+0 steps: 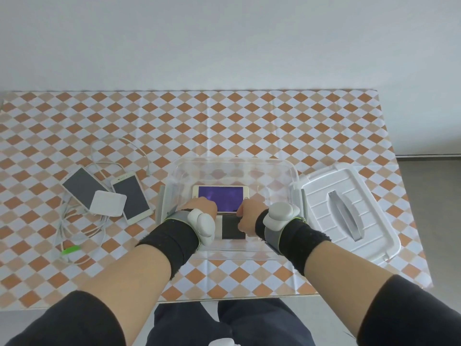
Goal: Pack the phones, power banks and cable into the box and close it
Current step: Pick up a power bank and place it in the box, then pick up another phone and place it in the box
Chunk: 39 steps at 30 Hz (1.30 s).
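A clear plastic box (287,171) stands at the table's middle front. Inside it lies a white phone with a lit purple screen (220,197). Just nearer to me is a second phone with a dark screen (233,227), held between both hands inside the box. My left hand (199,208) curls over its left end and my right hand (249,216) grips its right end; the fingertips are hidden. Left of the box lie two more phones (82,187) (132,198), a white power bank (108,203) across them, and a tangled white cable (74,226).
The white box lid (316,203) with a grey handle lies flat right of the box, near the table's right edge. A checked orange-and-white cloth (224,126) covers the table. A wall stands behind the far edge.
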### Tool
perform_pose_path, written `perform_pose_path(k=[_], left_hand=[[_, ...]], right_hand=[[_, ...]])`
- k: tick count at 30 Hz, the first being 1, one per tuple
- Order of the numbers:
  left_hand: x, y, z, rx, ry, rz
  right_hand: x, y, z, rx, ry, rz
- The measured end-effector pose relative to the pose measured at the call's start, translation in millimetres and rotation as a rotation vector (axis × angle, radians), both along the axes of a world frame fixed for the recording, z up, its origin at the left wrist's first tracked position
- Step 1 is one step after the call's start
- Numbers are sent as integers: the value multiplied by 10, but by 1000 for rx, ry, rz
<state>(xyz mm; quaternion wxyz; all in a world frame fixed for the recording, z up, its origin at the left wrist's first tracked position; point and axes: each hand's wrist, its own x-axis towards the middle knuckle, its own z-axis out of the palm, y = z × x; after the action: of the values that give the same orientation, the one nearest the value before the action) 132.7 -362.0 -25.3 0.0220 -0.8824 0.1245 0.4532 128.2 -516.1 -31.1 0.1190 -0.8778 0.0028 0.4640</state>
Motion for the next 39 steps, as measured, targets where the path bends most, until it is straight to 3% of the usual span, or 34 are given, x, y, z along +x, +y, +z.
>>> perform_pose_path(k=[3, 8, 13, 20, 30, 39], left_hand=[[-66, -8, 132, -62, -113, 60], [-9, 59, 463, -275, -268, 345], [62, 204, 912, -550, -332, 554], [154, 767, 1500, -802, -451, 773], [12, 1946, 1645, -715, -662, 1032], [-317, 2792, 1475, -607, -675, 1183]], right_hand=[[13, 12, 137, 15, 5, 20], [102, -15, 501, 72, 3, -95], [257, 36, 967, 365, -118, -356], [388, 584, 1520, 555, -297, -296], [334, 1698, 1676, 597, -387, -138], [308, 2435, 1384, 473, -401, 115]])
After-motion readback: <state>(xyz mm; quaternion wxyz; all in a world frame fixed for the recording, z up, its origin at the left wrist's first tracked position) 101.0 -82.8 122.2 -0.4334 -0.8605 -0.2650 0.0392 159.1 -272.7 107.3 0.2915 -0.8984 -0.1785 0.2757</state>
